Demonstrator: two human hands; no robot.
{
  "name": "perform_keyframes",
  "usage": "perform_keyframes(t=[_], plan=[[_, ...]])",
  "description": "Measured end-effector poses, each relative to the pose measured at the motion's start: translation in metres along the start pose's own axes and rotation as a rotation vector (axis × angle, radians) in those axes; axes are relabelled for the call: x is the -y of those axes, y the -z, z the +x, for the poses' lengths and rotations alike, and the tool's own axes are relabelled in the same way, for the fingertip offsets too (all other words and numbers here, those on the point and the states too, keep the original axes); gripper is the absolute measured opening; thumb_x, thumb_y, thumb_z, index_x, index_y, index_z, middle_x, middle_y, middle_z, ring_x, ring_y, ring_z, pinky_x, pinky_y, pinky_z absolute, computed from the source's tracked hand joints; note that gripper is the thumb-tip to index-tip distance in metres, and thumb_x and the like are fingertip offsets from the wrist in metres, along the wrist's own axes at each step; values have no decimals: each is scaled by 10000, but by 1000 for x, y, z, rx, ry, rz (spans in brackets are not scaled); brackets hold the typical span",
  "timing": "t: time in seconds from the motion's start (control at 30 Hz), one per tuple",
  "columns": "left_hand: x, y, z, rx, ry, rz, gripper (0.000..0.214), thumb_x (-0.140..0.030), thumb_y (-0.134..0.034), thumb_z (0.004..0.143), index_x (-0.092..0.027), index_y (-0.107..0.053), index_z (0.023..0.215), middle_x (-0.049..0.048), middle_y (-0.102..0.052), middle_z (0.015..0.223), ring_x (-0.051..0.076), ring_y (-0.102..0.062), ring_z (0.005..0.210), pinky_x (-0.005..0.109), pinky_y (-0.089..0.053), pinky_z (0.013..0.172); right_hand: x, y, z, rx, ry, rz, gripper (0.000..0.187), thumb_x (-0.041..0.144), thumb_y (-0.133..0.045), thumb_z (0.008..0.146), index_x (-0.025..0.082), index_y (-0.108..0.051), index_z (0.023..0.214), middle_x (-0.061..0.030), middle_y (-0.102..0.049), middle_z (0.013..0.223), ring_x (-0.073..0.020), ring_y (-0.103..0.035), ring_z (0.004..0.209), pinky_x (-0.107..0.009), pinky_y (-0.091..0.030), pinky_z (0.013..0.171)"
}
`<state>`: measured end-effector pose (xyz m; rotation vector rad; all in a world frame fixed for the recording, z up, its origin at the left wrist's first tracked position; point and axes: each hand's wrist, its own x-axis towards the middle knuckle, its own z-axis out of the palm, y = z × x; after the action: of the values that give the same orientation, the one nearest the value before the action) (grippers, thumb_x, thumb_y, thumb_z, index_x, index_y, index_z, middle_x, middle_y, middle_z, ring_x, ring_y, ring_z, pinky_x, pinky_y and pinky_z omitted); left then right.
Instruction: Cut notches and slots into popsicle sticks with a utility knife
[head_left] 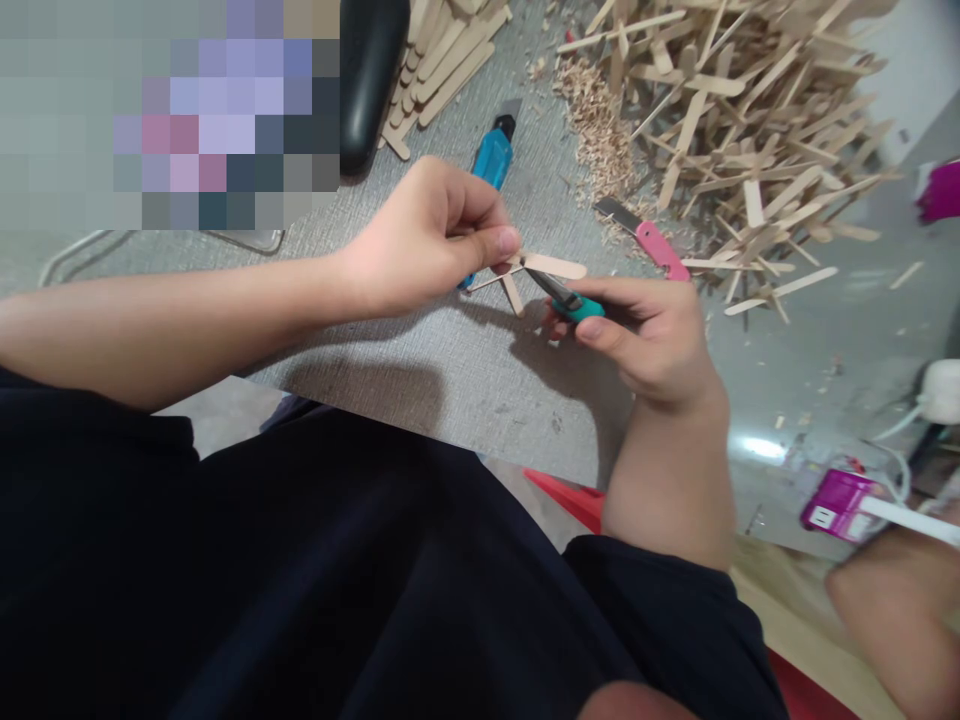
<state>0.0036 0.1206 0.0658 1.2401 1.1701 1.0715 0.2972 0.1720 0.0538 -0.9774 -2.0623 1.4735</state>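
My left hand [457,225] is closed, thumb against fingers, on a small piece of crossed wooden craft sticks [555,266]. One stick points right toward my other hand, and thinner pieces stick out below. My right hand [645,325] grips a small teal-handled knife [581,304]. Its pointed metal end touches or nearly touches the sticks close to my left fingertips. Partly hidden behind my left hand lies a blue utility knife [493,155] with its blade out. A pink folding knife [664,250] rests open beyond my right hand.
A large heap of crossed craft sticks [750,130] covers the table's far right, beside a pile of wood shavings [596,125]. Flat sticks [454,65] lie stacked near a black case [373,85]. At right are a purple box [838,503] and another person's arm [900,610].
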Motion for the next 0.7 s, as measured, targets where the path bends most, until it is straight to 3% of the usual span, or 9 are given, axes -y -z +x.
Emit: perform_keyframes(t=[0.13,0.33,0.57,0.7], plan=[[0,-2,-1,21,54,-110,336,-202,-819,987,-182,-735,663,-39,-502,531,76,-358,520,306,-206,544,4,-2,-1,-10,-14,10,362,562,-959,919,285,-939,1151,-42,-858,887,-203,-767,716,-334,-621,637],[4,-1,-2,90,44,-54,318,-177,-769,999,-179,-731,683,-6,-594,615,90,-427,573,295,-276,570,6,-3,-1,35,-37,42,368,601,-971,905,316,-940,1136,-54,-866,952,-242,-805,790,-373,-657,671],[2,2,-2,102,13,26,292,-126,-763,965,-177,-707,683,-1,-638,642,95,-474,603,287,-322,607,8,-1,0,5,-150,81,417,646,-1010,841,294,-940,1054,-39,-821,875,-195,-712,705,-342,-561,629],[7,5,1,110,-35,-2,280,-159,-784,946,-186,-718,675,-6,-613,606,99,-421,577,314,-263,579,12,-2,1,70,-99,32,402,683,-951,896,308,-927,1040,-36,-783,842,-186,-638,661,-347,-481,586]])
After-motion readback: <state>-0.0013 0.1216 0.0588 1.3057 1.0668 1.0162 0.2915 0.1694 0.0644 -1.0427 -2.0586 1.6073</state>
